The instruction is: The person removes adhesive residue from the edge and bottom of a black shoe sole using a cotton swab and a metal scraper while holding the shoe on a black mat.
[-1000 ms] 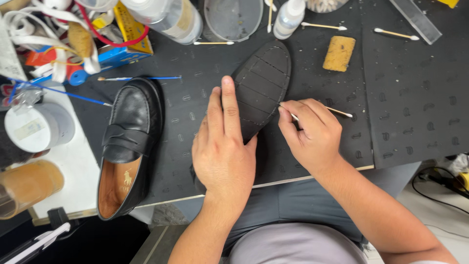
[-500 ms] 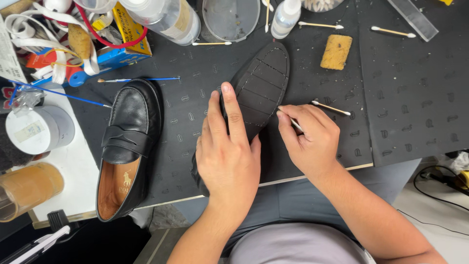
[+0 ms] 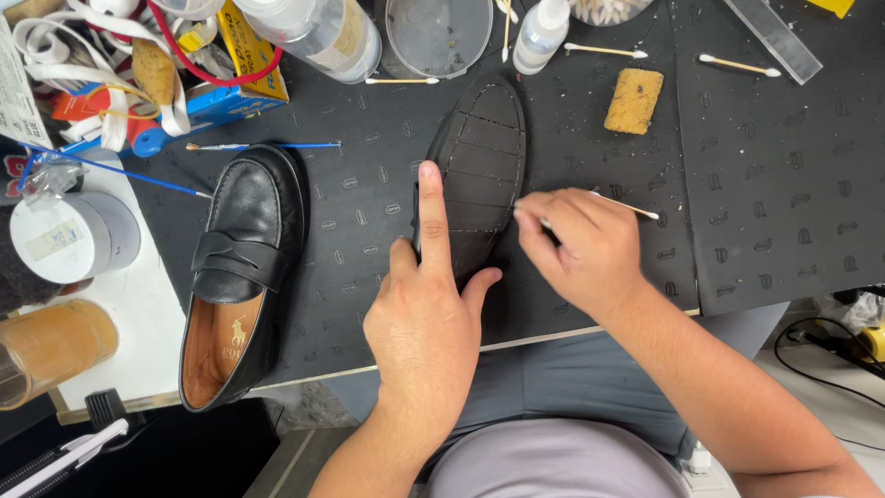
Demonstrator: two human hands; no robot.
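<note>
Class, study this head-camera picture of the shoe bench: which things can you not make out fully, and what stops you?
- Upturned shoe, head view: its heel end is hidden under the left hand.
- Cotton swab: its working tip is covered by the right hand fingers.
- Clear bottle and round container: tops cut off by the upper edge.
- Amber jar: cut off by the left edge.

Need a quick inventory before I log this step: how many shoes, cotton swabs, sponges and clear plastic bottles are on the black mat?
Shoes: 2, an upright loafer and a sole-up shoe under the left hand.
Cotton swabs: 5, one in the right hand.
Sponges: 1.
Clear bottles: 2.
Total: 10.
</note>
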